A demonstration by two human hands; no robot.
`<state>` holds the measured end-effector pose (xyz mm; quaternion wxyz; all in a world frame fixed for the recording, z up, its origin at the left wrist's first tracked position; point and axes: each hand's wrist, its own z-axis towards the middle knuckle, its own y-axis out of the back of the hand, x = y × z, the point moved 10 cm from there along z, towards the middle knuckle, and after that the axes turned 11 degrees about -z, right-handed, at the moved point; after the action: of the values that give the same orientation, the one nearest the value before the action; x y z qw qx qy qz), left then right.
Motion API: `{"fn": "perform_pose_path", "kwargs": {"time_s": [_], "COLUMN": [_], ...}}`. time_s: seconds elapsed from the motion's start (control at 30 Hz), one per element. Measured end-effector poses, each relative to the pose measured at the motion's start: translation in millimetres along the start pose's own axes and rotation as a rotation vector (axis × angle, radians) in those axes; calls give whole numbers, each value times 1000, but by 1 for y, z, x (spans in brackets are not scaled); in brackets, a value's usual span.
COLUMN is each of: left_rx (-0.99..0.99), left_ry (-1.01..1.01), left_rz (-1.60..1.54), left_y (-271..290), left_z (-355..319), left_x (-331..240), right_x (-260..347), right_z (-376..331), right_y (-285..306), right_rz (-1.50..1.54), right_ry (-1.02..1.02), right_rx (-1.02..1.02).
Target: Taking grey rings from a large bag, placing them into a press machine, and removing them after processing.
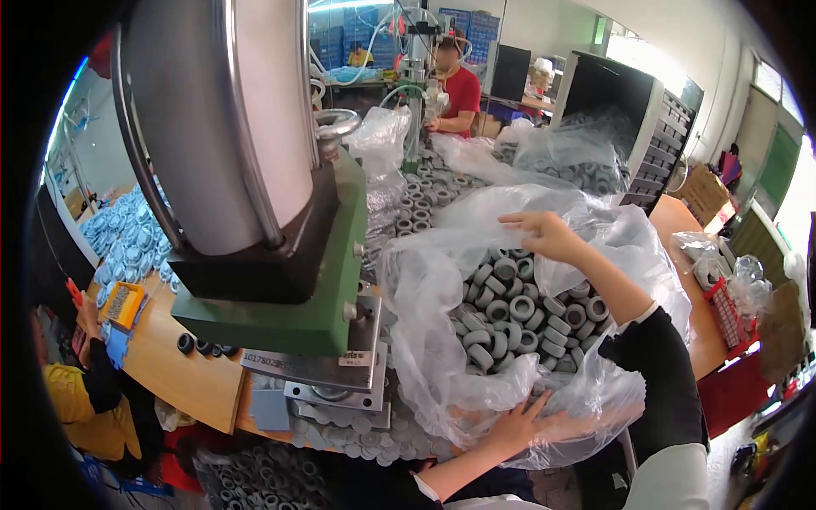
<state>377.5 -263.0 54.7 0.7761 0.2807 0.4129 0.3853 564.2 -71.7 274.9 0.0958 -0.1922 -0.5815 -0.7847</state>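
The wooden table [187,365] spreads out on my left, and over its edge the big press [263,263] stands tall, its grey cylinder set on a green body. Just right of the press is the clear plastic bag [450,374], its mouth wide and its film crumpled. In the bag, right in front of me, lies the heap of grey rings [527,318], tipped every which way. My hands are well apart, with the rings between them. My right hand [546,236] reaches across to the bag's far side, fingers toward the left; I can't tell whether it pinches the film. My left hand [512,429] is against the near side, fingers spread. A few dark rings [204,347] sit on the table, and flat grey discs [365,444] lie below the press.
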Motion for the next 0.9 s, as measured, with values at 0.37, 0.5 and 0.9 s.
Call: {"fn": "perform_pose_path", "kwargs": {"time_s": [0.37, 0.5, 0.9], "left_rx": [75, 89, 83], "left_ry": [39, 35, 49], "left_rz": [-32, -1, -44], "left_y": [-8, -10, -1], "left_z": [-3, -1, -2], "left_x": [-2, -3, -1], "right_x": [-57, -28, -29], "right_z": [8, 7, -47], "right_y": [-34, 30, -24], "right_rz": [-1230, -1281, -940], "right_ry": [-353, 25, -203], "right_rx": [423, -341, 468]}}
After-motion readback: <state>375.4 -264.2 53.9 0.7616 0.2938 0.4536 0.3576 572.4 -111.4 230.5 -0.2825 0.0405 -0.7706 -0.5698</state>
